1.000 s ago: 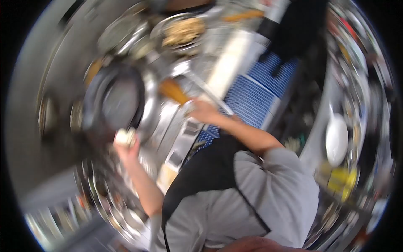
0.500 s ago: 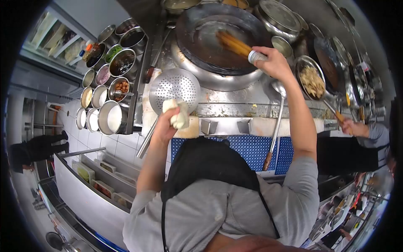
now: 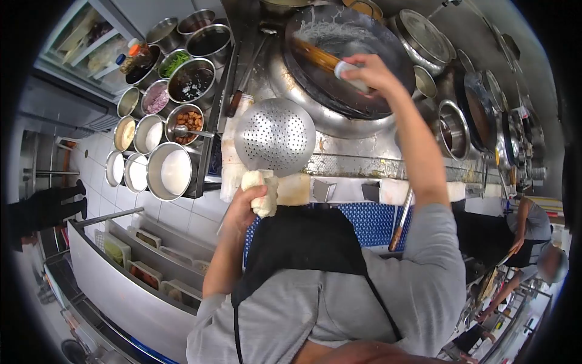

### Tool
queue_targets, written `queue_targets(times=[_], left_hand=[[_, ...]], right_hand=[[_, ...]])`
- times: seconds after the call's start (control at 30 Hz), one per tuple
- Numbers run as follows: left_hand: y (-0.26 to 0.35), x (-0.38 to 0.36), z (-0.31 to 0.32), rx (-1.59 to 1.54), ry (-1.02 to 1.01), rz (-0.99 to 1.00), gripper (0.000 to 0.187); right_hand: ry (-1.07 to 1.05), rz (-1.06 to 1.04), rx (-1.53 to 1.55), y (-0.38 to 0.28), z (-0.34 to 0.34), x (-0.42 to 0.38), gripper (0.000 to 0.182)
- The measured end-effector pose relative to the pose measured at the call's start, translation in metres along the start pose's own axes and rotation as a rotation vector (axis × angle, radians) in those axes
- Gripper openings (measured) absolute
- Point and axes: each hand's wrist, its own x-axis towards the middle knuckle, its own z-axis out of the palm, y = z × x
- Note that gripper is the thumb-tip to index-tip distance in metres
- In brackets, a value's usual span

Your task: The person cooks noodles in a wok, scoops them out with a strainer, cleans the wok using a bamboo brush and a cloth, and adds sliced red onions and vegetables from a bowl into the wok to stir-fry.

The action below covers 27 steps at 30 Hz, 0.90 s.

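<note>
My right hand (image 3: 371, 74) grips the white-wrapped end of a bamboo wok brush (image 3: 316, 54), whose bristles reach down into a large dark wok (image 3: 389, 64). Foamy water streaks the wok's far side. My left hand (image 3: 240, 206) is closed around a folded off-white cloth (image 3: 262, 193), in front of the apron. Right above the cloth is a round perforated skimmer (image 3: 274, 133) by the wok's near left side. Most of the skimmer's handle is hidden behind my left hand and forearm. A ladle handle (image 3: 397, 233) pokes out beside my right arm.
Metal pots of sauces and seasonings (image 3: 170, 170) stand at left. A long-handled tool (image 3: 245, 76) lies left of the wok. Lidded pots (image 3: 427, 36) and a metal bowl (image 3: 453, 129) are at right. Another person (image 3: 533, 224) stands further right.
My right hand has swept the brush up inside the wok, and foamy water now shows there. The co-worker's strainer of food has left the right side. My view has shifted slightly.
</note>
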Motion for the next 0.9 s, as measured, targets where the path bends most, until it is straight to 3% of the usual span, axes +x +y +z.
queue_targets(times=[0.07,0.17,0.23,0.3,0.43,0.53,0.6,0.63,0.8,0.83,0.9], left_hand=[[0.005,-0.004,-0.007,0.029,0.002,-0.018,0.061],[0.017,-0.005,0.005,0.043,-0.032,0.034,0.063],[0.019,0.005,0.021,0.049,-0.050,0.035,0.064],[0.021,0.014,0.038,0.021,-0.110,0.002,0.057],[0.003,0.021,0.056,0.166,-0.064,0.083,0.067],[0.001,0.003,0.052,0.101,-0.103,0.066,0.063],[-0.002,-0.001,0.053,0.131,-0.079,0.084,0.068],[-0.004,0.000,0.059,0.154,-0.055,0.092,0.070],[-0.006,0.033,0.095,0.251,-0.083,0.131,0.064],[-0.004,0.035,0.102,0.216,-0.127,0.106,0.054],[-0.005,0.034,0.108,0.227,-0.122,0.115,0.055]], right_hand=[[-0.126,-0.022,-0.289,-0.004,-0.041,-0.038,0.054],[-0.155,-0.156,-0.561,0.008,-0.072,-0.029,0.056],[-0.116,0.024,-0.367,-0.010,-0.051,-0.015,0.055],[0.071,-0.011,-0.123,0.024,-0.027,0.035,0.051],[-0.039,-0.088,-0.218,0.017,-0.023,-0.006,0.053],[-0.147,-0.117,-0.464,0.007,-0.068,-0.075,0.055],[-0.145,-0.155,-0.752,0.021,-0.098,-0.076,0.054],[-0.059,-0.024,-0.740,0.011,-0.099,-0.088,0.047],[0.144,0.049,-0.506,0.041,-0.062,-0.005,0.039],[0.142,0.030,-0.501,0.034,-0.051,-0.016,0.037],[0.067,-0.018,-0.504,0.025,-0.044,-0.055,0.038]])
